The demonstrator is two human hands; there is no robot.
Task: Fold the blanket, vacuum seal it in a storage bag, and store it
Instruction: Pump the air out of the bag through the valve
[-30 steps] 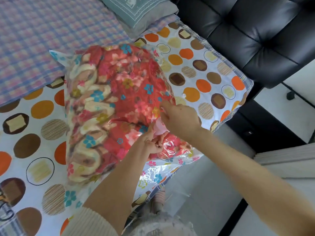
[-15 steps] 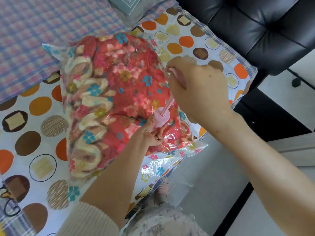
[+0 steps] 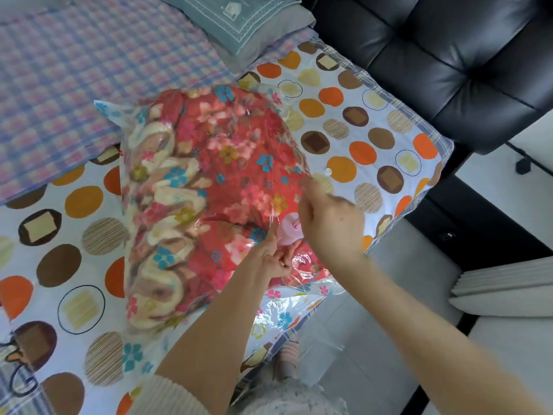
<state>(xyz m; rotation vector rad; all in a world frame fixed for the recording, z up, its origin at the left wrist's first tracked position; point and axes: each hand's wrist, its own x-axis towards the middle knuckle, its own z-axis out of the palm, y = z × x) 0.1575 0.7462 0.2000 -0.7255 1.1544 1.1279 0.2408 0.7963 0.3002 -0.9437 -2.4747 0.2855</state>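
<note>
A red floral blanket [image 3: 209, 187] lies folded inside a clear plastic storage bag [image 3: 299, 307] on the bed. A pink hand pump [image 3: 288, 232] stands on the bag near its right edge. My left hand [image 3: 275, 259] pinches the pump's base against the bag. My right hand [image 3: 329, 223] is closed over the pump's top, blurred by motion, and hides the handle. The bag's open flap with printed flowers hangs over the bed's edge.
The bed carries a white sheet with orange and brown dots [image 3: 374, 139] and a pink-blue plaid cover [image 3: 74, 85]. A grey-green pillow [image 3: 239, 19] lies at the head. A black padded chair [image 3: 449, 61] stands close on the right, with grey floor [image 3: 389, 295] below.
My right hand pulled the pump handle up half a second ago and has now pushed it back down. My left hand stayed at the pump's base.
</note>
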